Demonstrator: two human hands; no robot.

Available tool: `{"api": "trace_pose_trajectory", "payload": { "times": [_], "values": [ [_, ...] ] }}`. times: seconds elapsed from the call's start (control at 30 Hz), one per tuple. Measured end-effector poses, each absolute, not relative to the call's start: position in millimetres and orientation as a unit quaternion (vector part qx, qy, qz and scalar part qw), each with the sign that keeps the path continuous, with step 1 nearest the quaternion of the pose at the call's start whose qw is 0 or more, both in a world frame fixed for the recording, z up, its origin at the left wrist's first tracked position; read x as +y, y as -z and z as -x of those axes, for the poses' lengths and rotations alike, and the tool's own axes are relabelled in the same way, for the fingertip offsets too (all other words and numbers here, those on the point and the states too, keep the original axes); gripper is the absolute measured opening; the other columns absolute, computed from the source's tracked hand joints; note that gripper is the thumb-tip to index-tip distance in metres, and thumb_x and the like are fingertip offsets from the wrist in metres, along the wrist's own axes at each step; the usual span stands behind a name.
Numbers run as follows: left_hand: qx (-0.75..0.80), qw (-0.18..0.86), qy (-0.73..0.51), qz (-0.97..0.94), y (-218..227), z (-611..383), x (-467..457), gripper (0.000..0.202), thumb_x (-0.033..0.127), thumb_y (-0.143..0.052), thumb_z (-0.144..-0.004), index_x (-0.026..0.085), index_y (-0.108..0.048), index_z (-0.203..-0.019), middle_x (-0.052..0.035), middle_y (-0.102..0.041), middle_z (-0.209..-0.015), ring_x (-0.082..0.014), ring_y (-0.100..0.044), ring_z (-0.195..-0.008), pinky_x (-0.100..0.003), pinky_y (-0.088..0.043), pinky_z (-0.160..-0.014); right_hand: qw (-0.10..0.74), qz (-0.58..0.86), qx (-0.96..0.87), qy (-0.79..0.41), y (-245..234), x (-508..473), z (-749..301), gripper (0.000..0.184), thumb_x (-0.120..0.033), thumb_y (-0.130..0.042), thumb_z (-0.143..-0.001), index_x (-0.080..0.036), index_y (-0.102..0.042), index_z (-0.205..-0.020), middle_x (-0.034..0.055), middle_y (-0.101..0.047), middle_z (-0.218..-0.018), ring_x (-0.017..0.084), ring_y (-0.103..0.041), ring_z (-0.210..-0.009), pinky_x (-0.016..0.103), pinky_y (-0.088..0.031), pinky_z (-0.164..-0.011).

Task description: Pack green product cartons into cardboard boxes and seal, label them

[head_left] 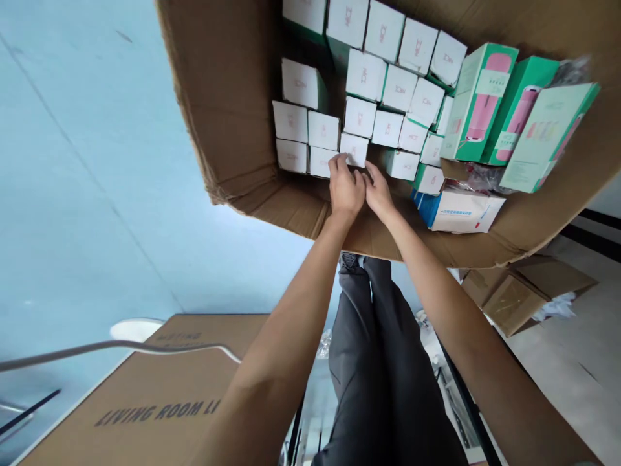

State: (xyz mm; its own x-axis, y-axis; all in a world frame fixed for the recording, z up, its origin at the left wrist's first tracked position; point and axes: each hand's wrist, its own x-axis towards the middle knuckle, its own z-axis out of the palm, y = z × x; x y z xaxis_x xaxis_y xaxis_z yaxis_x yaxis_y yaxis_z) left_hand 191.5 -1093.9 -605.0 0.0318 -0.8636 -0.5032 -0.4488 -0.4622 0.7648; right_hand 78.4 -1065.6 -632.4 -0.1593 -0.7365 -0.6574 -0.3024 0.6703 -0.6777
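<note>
Both arms reach down into a large open cardboard carton (233, 103) holding several small white-ended boxes with green sides, standing in rows. My left hand (346, 186) has its fingers bent over the front edge of one small white box (354, 149) in the nearest row. Close beside it, my right hand (379, 193) has its fingertips at that box's lower right corner. The hands almost touch, and their fingers are curled. To the left stands another white box (323, 129) of the same kind. The undersides of the fingers and the lower part of the held box are hidden.
Green boxes with pink bottle pictures (485, 103) lean at the carton's right side, above a blue-and-white box (466, 210). A closed brown box (145, 401) stands lower left, crossed by a grey cable (121, 345). Another open carton (521, 291) lies at right.
</note>
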Motion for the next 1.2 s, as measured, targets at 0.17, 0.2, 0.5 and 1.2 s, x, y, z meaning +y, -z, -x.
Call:
{"api": "trace_pose_trajectory", "payload": {
  "times": [0.17, 0.2, 0.5, 1.2],
  "values": [
    [-0.501, 0.211, 0.483, -0.687, 597, -183, -1094, 0.047, 0.02, -0.069, -0.096, 0.022, -0.063, -0.142, -0.0189, -0.061, -0.156, -0.0375, -0.052, -0.158, -0.058, -0.038, -0.138, 0.558, 0.356, 0.723, 0.199, 633, -1067, -66, 0.06, -0.061, -0.064, -0.107, -0.025, -0.068, -0.154, 0.0118, -0.07, -0.158, 0.031, -0.059, -0.156, 0.053, -0.042, -0.136],
    [-0.501, 0.208, 0.484, -0.686, 597, -183, -1093, 0.049, 0.019, -0.069, -0.096, 0.023, -0.062, -0.144, -0.0187, -0.063, -0.154, -0.0382, -0.053, -0.157, -0.059, -0.038, -0.138, 0.562, 0.352, 0.721, 0.202, 632, -1065, -65, 0.059, -0.061, -0.064, -0.106, -0.025, -0.068, -0.153, 0.011, -0.072, -0.156, 0.031, -0.06, -0.155, 0.054, -0.043, -0.136],
    [-0.475, 0.184, 0.492, -0.706, 614, -180, -1082, 0.063, 0.023, -0.076, -0.085, 0.013, -0.058, -0.144, -0.0274, -0.064, -0.14, -0.0515, -0.046, -0.155, -0.074, -0.029, -0.135, 0.542, 0.309, 0.761, 0.18, 633, -1050, -66, 0.057, -0.05, -0.065, -0.108, -0.021, -0.061, -0.157, 0.0149, -0.076, -0.146, 0.028, -0.07, -0.14, 0.05, -0.051, -0.128],
    [-0.406, 0.224, 0.544, -0.699, 424, -198, -1017, 0.019, 0.022, -0.062, -0.101, 0.02, -0.062, -0.12, -0.0147, -0.074, -0.13, -0.0273, -0.07, -0.124, -0.042, -0.053, -0.114, 0.443, 0.263, 0.794, 0.323, 457, -1006, -84, 0.07, -0.084, -0.066, -0.095, -0.021, -0.08, -0.122, 0.0136, -0.082, -0.125, 0.033, -0.073, -0.125, 0.046, -0.058, -0.113]
  ]
}}
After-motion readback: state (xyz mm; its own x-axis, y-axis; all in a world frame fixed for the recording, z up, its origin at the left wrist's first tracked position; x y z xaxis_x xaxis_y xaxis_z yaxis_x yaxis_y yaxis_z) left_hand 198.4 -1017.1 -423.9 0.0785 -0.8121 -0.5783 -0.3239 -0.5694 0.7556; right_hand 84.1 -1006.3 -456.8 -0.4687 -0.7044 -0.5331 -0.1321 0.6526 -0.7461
